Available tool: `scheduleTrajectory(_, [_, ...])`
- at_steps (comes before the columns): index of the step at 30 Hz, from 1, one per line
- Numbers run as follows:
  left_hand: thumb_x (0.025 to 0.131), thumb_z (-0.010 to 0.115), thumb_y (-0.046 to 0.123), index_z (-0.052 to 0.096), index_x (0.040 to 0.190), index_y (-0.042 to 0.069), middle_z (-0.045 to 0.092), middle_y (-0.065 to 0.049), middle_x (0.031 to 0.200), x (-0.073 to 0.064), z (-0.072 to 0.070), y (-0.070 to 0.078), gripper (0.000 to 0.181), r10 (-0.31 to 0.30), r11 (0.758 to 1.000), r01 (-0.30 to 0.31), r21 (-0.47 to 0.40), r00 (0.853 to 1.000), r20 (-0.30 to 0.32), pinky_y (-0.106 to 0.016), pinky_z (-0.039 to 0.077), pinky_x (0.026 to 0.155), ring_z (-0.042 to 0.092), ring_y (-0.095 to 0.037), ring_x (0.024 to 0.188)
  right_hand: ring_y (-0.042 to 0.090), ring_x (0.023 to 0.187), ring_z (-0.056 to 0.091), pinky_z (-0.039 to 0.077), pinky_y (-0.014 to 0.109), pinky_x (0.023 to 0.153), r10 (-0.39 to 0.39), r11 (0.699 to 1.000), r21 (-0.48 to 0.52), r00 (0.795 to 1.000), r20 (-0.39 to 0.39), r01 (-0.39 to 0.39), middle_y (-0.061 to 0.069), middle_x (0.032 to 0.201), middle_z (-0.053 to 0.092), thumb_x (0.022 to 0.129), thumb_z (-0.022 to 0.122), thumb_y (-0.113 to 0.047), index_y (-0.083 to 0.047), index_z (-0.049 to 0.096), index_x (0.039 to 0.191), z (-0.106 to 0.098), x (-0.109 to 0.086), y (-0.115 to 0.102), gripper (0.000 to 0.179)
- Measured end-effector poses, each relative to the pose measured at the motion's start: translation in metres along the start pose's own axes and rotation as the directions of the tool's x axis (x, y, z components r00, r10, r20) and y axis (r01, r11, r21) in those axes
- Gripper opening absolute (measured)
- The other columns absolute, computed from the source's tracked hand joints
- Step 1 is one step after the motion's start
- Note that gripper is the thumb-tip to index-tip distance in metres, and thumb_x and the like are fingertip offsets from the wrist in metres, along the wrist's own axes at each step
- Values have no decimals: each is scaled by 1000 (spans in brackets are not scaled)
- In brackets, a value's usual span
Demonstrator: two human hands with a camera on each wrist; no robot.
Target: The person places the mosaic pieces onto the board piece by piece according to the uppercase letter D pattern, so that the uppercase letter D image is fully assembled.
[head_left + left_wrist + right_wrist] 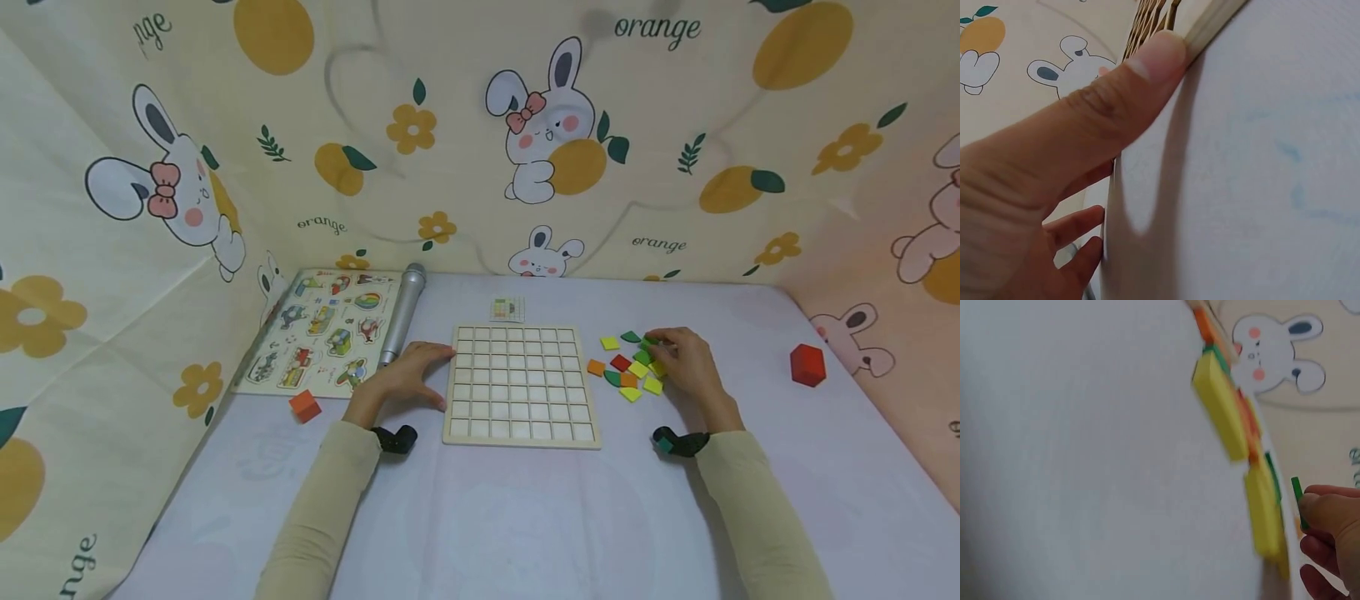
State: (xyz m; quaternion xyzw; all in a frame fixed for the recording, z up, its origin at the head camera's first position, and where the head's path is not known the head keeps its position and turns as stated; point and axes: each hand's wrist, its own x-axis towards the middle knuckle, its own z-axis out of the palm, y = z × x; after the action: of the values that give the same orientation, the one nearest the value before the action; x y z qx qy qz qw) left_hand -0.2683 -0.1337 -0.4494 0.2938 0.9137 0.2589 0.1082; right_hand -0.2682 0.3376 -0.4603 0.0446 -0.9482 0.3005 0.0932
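Observation:
A wooden grid board (519, 437) lies flat in the middle of the table. My left hand (408, 373) rests at its left edge, and in the left wrist view the thumb (1163, 56) touches the board's side (1213, 25). Right of the board is a loose group of small flat tiles, with yellow (631, 394), orange (596, 367), red (620, 362) and green ones. Over the far right of this group, my right hand (688, 362) pinches a thin green tile (1299, 501) between thumb and finger, raised off the table in the right wrist view.
A small patterned card (507, 309) lies behind the board. At the left are a picture puzzle board (318, 333), a grey microphone-like cylinder (405, 308) and an orange cube (305, 406). A red block (807, 365) stands far right. Printed cloth (465, 167) walls the table's back and sides.

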Motion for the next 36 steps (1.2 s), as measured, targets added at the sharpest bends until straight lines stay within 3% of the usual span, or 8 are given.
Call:
scheduleTrajectory(7, [61,86,32,43,139,9,39,-10,144,0,1,0,92,-18,1000,18,-6,1000,-1,-45,22,113,27,-31,134,34,104,50,45,54,91,-93,994,50,995,-36,95,18,114,57,90,59,-7,-2,62,115,10,6,-29,26])
scheduleTrajectory(12, [63,85,33,42,139,10,38,-10,145,-2,0,0,91,-29,999,29,-25,1000,3,-45,22,113,26,-31,134,32,100,53,49,52,86,-210,972,97,976,-63,215,17,110,59,89,62,-7,-2,64,112,23,10,-59,24])
scheduleTrajectory(18, [65,84,30,43,138,8,39,-11,145,-2,-1,3,88,-25,998,25,-56,1000,-2,-46,19,114,25,-32,135,29,98,54,50,49,83,-300,939,154,951,-71,308,15,109,61,88,63,-9,-4,66,110,44,14,-89,23])
scheduleTrajectory(25, [64,84,34,44,137,7,40,-12,143,-6,0,5,87,-13,996,11,-85,1000,-27,-50,22,111,27,-35,132,26,99,56,51,44,83,-314,928,210,949,-3,308,12,109,61,88,63,-10,-6,67,109,72,19,-119,22])
scheduleTrajectory(32, [64,85,29,43,138,9,38,-10,145,-3,2,3,88,-41,995,40,-95,999,-15,-48,19,113,24,-32,135,28,99,58,53,43,79,-393,894,241,919,21,377,13,107,62,87,64,-6,-4,69,105,93,27,-144,19])
scheduleTrajectory(36, [64,85,30,42,139,10,37,-9,146,-2,3,2,88,-50,995,49,-82,999,-7,-47,19,113,23,-32,135,26,99,58,54,39,80,-384,895,266,922,47,359,10,107,63,88,62,-5,-5,70,104,106,28,-154,18])
